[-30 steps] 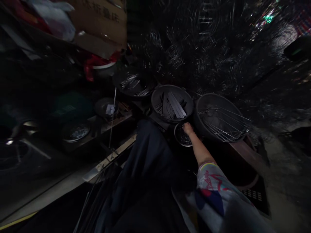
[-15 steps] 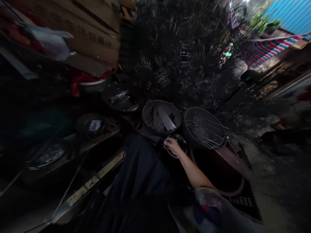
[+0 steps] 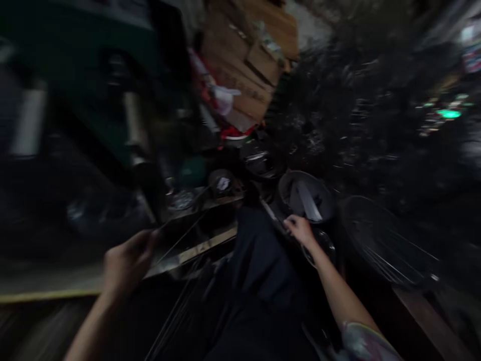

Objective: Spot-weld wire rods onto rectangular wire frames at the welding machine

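Observation:
The view is dark and smeared by motion. My right hand (image 3: pixel 298 229) reaches forward over my dark-trousered lap, fingers curled at the rim of a small round dish (image 3: pixel 321 245); whether it holds anything is hidden. Just beyond it stands a dark bucket (image 3: pixel 306 198) with flat metal strips inside. My left hand (image 3: pixel 126 263) is raised at lower left, fingers closed on a thin dark flat piece that I cannot name, next to a metal bar (image 3: pixel 195 248) on the bench.
A big basin with a wire rack (image 3: pixel 387 245) stands at right. Cardboard boxes (image 3: pixel 248 75) are stacked at the back. A tangle of dark wire frames (image 3: pixel 356 115) fills the upper right. Small pans and tins (image 3: pixel 221 183) lie on the bench.
The camera has swung to the left. My left hand has come into view at lower left. My right hand stays by the small dish, drawn slightly back.

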### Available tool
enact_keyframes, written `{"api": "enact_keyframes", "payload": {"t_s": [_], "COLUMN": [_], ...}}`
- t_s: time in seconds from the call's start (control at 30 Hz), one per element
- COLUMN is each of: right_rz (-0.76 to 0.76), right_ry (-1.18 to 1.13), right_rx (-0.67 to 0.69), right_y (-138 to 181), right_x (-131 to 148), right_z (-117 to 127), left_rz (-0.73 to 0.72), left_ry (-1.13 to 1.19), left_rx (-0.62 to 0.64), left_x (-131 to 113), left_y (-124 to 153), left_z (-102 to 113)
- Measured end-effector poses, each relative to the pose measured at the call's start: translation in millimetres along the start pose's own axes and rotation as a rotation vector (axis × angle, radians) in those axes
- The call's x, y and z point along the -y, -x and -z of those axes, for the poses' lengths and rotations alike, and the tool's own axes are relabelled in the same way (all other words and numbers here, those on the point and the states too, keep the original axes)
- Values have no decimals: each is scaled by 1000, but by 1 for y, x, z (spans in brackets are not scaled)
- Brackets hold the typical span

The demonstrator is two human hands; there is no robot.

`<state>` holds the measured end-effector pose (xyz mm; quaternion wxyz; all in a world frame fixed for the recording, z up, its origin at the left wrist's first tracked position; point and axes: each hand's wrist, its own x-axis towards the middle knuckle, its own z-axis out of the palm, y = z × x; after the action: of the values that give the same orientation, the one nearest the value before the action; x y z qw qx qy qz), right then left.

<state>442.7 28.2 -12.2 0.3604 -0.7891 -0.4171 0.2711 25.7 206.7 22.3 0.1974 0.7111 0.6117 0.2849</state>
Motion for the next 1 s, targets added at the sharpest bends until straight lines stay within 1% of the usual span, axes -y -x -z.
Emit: {"api": "enact_keyframes", "payload": {"t_s": [0.07, 0.13, 0.17, 0.23, 0.3, 0.33, 0.4, 0.47, 0.57, 0.6, 0.67, 0.73, 0.8, 0.87, 0.93, 1.0], "right_rz": [216, 400, 452, 496, 517, 528, 554, 594, 622, 602, 507, 402, 333, 309, 300, 306], "right_ry": [175, 341, 409, 521, 557, 534, 415, 253, 58, 16, -60, -117, -149, -163, -176, -187], "right_rx": [-58, -50, -7, 109, 217, 254, 291, 309, 344, 369, 392, 349, 265, 227, 243, 285], "right_y": [-19, -35, -39, -43, -45, -45, -46, -47, -50, -53, -64, -80, -95, -103, -102, -94], "right_x": [35, 76, 96, 131, 157, 165, 177, 181, 181, 180, 174, 164, 152, 141, 134, 132], "right_z": [-19, -55, -77, -122, -161, -175, -193, -200, -203, -204, -207, -209, -208, -207, -208, -214], "left_rz": [-71, -136, -156, -186, -194, -197, -196, -189, -171, -166, -168, -184, -192, -181, -162, -151], "left_ry": [67, 107, 108, 96, 77, 71, 61, 42, -35, -77, -166, -243, -292, -303, -286, -252], "left_rx": [8, -8, -22, -43, -65, -68, -60, -40, -14, -3, 21, 45, 57, 63, 52, 32], "left_x": [6, 8, 8, 8, 8, 8, 11, 14, 18, 18, 17, 16, 16, 17, 20, 21], "left_y": [-1, -3, -4, -3, 1, 4, 7, 9, 7, 7, 5, 5, 6, 7, 9, 10], "left_z": [-5, -9, -10, -10, -9, -8, -5, -4, -5, -6, -8, -10, -10, -10, -10, -11]}}
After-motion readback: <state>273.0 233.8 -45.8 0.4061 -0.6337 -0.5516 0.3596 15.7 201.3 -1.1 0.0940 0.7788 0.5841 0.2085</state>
